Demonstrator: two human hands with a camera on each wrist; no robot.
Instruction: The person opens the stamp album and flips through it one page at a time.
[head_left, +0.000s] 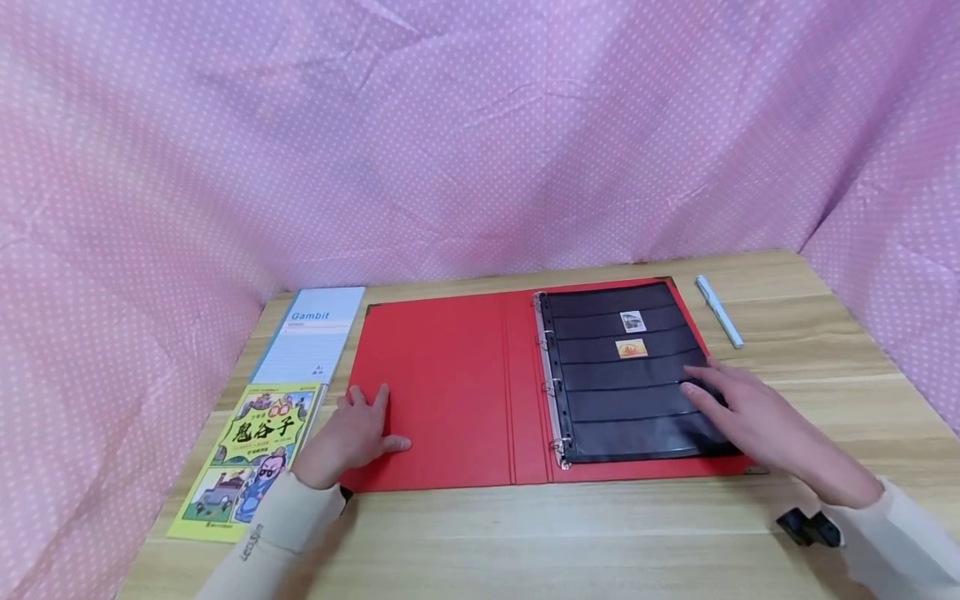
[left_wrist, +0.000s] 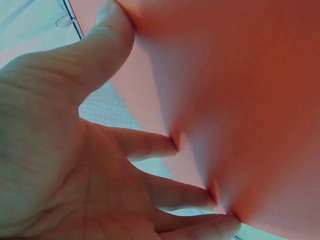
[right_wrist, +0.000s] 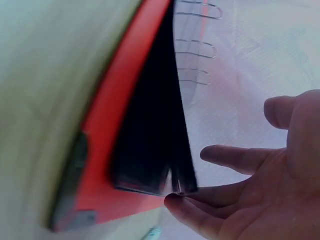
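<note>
A red ring binder lies spread open on the table, its metal rings along the spine. On its right side are black pocket pages, with a grey stamp and an orange-yellow stamp in separate rows. My left hand rests with spread fingers on the left cover; the left wrist view shows the fingertips touching the red surface. My right hand is at the pages' right edge. In the right wrist view its lower fingers touch the page corner, thumb apart.
Left of the binder lie a light blue Gambit notebook and a yellow-green comic-style book, close to the left hand. A pale blue pen lies beyond the binder's right edge. Pink dotted cloth hangs behind the wooden table.
</note>
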